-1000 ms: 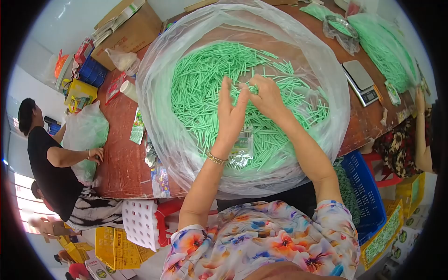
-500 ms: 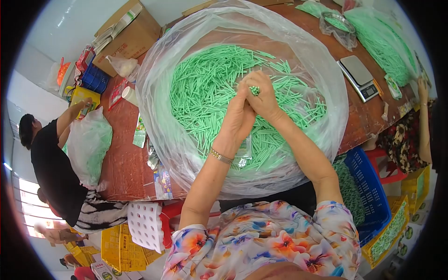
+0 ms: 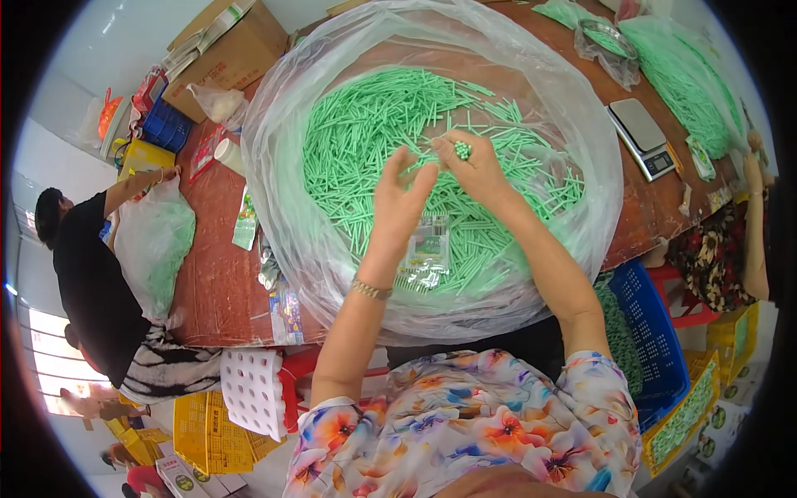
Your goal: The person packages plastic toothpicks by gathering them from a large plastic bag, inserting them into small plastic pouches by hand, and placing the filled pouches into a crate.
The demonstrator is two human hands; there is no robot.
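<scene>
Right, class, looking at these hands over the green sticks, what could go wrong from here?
The bundle in the right hand has no visible tie, so it might come apart if the fingers loosen. The clear packet lies on the loose green sticks near the left hand and could get buried.

Pale walls (image 3: 83, 75) surround a worn red-brown table (image 3: 217, 282); daylight glows through a barred window (image 3: 62, 357) behind a red stool (image 3: 297, 378).
</scene>
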